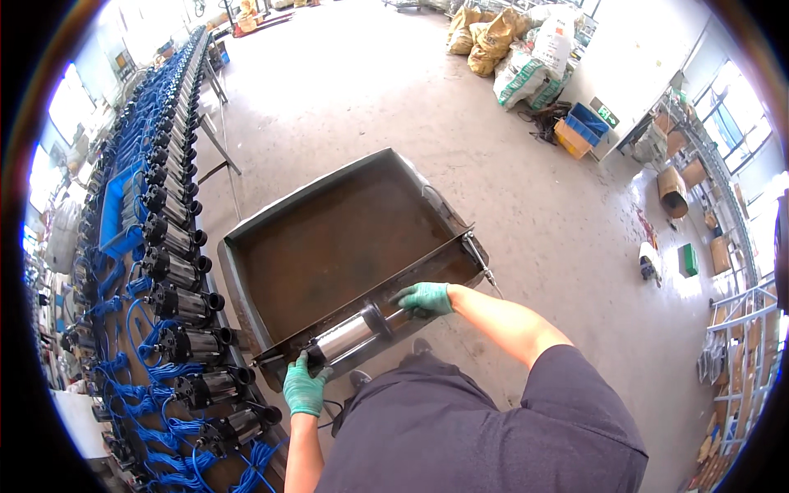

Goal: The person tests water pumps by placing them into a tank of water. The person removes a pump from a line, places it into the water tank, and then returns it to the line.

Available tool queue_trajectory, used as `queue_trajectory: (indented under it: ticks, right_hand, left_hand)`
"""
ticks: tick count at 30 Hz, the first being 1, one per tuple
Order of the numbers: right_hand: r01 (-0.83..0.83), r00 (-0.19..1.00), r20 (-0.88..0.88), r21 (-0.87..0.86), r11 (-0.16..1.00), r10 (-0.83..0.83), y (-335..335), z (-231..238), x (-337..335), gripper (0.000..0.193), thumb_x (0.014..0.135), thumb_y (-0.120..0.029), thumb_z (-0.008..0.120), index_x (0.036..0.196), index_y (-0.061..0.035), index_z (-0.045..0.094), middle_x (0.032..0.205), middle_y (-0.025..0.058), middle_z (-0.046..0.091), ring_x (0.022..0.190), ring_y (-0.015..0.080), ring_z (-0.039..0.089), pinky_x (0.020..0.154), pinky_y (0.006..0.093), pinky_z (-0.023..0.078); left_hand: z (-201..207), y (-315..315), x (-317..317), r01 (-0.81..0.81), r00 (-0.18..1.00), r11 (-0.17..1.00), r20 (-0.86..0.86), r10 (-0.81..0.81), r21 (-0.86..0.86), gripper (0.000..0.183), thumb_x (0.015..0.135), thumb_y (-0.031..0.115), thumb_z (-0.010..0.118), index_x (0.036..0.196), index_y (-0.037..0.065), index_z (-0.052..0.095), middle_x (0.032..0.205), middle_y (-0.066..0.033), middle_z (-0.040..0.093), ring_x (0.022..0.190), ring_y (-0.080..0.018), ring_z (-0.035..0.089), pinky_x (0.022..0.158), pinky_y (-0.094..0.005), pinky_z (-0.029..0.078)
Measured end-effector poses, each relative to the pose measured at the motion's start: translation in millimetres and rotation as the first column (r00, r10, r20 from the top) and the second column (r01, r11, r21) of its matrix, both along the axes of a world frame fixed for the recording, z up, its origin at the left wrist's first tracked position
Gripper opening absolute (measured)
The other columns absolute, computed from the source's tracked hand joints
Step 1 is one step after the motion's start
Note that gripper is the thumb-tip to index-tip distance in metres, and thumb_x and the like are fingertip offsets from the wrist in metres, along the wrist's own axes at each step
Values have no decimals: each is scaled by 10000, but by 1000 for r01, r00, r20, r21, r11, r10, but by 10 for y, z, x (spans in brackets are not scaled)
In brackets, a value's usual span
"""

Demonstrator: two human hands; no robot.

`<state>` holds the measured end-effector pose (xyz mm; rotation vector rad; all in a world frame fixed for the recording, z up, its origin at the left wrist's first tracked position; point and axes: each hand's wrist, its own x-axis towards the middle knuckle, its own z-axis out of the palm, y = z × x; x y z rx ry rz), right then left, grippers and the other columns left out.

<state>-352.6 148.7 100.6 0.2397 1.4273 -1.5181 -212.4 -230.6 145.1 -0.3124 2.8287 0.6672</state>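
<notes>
Pump (349,335), one: lower centre of frame, along the tank (243,283)'s near side. Your left hand (305,386): thumb spread, at its left end. Your right hand (424,300): curled, by its right end. Grips: cannot tell. Step, apparently: positioning; next move calls for steadying both ends.

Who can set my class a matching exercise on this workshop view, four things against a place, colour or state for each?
Column 1
1. Cylinder near the hands
2. Left hand
3. Blue cables
4. Green box

Column 2
A. On the floor, at the right
B. Gloved, at the cylinder's lower-left end
C. In bundles, at the picture's left
D. Silver in the middle, black at the ends

Pairs: 1-D, 2-B, 3-C, 4-A
</notes>
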Motion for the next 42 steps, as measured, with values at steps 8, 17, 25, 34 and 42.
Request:
queue_trajectory:
  ticks: [8,17,25,34,42]
  right_hand:
    - [-323,170,-205,912,251,964,-223,-102,-68,531,861,-129,725,1368,-5,628,1153,233,754,971,398,756,806,454,611]
    - [-101,936,-300,269,958,183,-68,160,84,656,957,-283,730,1534,-49,523,1048,74,725,678,139,609,556,293,525]
    - [219,969,-112,-12,976,-219,-106,-219,70,282,1009,-200,637,1224,-61,756,963,43,732,787,162,686,727,342,604]
    - [-274,684,-506,490,828,526,-62,-281,25,613,838,-86,703,1434,-1,590,1301,236,707,1169,346,716,991,419,579]
    - [-157,488,-629,619,769,606,-127,-216,170,472,934,-284,722,1350,-70,660,1110,190,760,1047,345,744,874,462,581]
  left_hand:
    - [-54,16,3,1,1000,1000,-10,-1,4,830,755,373,924,1460,78,598,1275,-244,651,1144,-417,665,979,-468,547]
    - [-8,38,12,-25,1000,999,-11,25,29,814,759,358,923,1453,81,600,1262,-229,648,1156,-413,660,981,-465,546]
    - [-71,-8,47,4,996,1000,-91,-3,11,775,800,361,892,1460,82,595,1250,-224,637,1129,-427,653,954,-480,546]
    - [-359,-128,289,-122,940,958,-278,196,260,734,902,268,833,1539,109,506,1249,-186,676,1110,-353,678,949,-452,546]
    - [-1775,-845,1215,-615,749,677,29,662,403,511,1022,378,718,1379,57,543,1180,-91,677,976,-202,649,871,-344,533]
